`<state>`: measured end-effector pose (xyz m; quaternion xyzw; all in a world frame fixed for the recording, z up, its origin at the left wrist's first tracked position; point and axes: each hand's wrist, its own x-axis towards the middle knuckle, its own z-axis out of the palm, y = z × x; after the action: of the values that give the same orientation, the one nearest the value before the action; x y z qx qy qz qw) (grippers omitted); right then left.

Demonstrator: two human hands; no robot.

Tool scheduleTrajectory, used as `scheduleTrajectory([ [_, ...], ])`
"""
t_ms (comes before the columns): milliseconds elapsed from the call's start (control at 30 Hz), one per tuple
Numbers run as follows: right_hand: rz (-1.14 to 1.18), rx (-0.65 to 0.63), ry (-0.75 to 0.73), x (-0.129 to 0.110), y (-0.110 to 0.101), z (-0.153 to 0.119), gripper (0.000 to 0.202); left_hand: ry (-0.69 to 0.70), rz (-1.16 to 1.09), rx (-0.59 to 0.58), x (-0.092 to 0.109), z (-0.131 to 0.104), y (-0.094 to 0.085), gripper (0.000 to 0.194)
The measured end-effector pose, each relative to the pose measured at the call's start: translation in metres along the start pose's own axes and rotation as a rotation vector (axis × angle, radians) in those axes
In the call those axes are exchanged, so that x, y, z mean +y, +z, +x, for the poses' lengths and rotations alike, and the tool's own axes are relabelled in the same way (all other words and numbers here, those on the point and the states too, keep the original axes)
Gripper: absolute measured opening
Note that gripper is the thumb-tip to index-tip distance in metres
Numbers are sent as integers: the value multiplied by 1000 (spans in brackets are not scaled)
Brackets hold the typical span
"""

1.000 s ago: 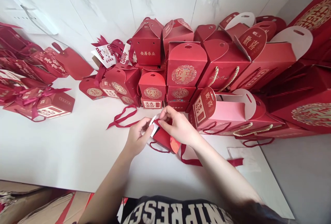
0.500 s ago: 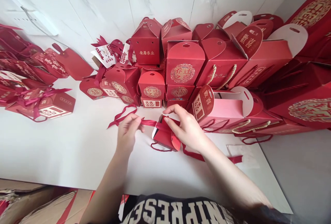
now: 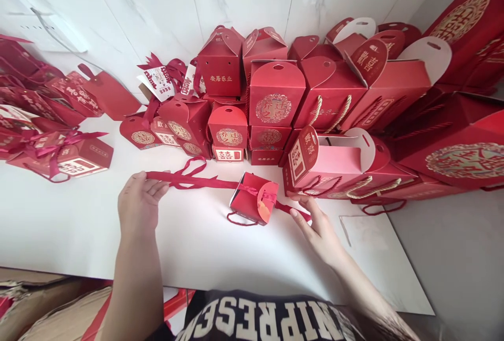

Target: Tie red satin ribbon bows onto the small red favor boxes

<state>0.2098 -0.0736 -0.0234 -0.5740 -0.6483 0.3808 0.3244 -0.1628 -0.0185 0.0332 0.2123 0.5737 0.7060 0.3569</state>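
A small red gift box (image 3: 251,199) stands on the white table with its flaps folded together and a cord handle lying at its front. A dark red ribbon (image 3: 208,181) runs through the top of the box and out on both sides. To the left, my left hand (image 3: 138,202) is closed on the long end of the ribbon, pulled out nearly straight. Right of the box, my right hand (image 3: 317,228) has thumb and fingers around the short ribbon end; the exact contact is partly hidden.
Red gift boxes (image 3: 277,91) are stacked along the tiled wall, with more rope-handled boxes (image 3: 334,159) close to my right hand. A ribbon-tied box (image 3: 84,154) lies at the left. Cardboard (image 3: 59,309) sits below the table's front edge.
My left hand has moved left, drawing the ribbon out. My right hand has left the box top for the ribbon's right side, and the ribbon's right end has drawn closer to the box.
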Motion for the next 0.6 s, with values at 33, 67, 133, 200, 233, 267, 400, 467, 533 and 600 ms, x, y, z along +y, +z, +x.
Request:
scheduleTrajectory([
  [33, 24, -17, 11, 3, 1, 1, 33, -16, 2, -19, -2, 2, 0, 13],
  [67, 56, -41, 15, 5, 2, 2, 36, -30, 6, -41, -4, 3, 0, 13],
  [133, 138, -100, 18, 8, 5, 6, 36, -33, 13, -76, -6, 5, 0, 14],
  [200, 216, -149, 28, 11, 10, 12, 36, -8, 11, -92, -4, 6, 0, 13],
  [233, 239, -166, 28, 12, 12, 15, 36, 8, 6, -87, -2, 6, 0, 13],
  [267, 244, -176, 19, 14, 14, 18, 36, 24, 3, -80, 0, 7, -1, 14],
  [400, 196, -230, -42, 14, 17, 26, 32, 94, 43, -98, 10, 7, -3, 14],
  [467, 227, -260, -33, 11, 13, 25, 29, 134, 61, -101, 15, 6, -4, 12],
  [533, 288, -259, -2, 6, 3, 22, 27, 163, 58, -68, 22, 5, -5, 10],
  [600, 354, -234, 27, 0, -9, 17, 27, 191, 55, -33, 30, 2, -4, 9],
])
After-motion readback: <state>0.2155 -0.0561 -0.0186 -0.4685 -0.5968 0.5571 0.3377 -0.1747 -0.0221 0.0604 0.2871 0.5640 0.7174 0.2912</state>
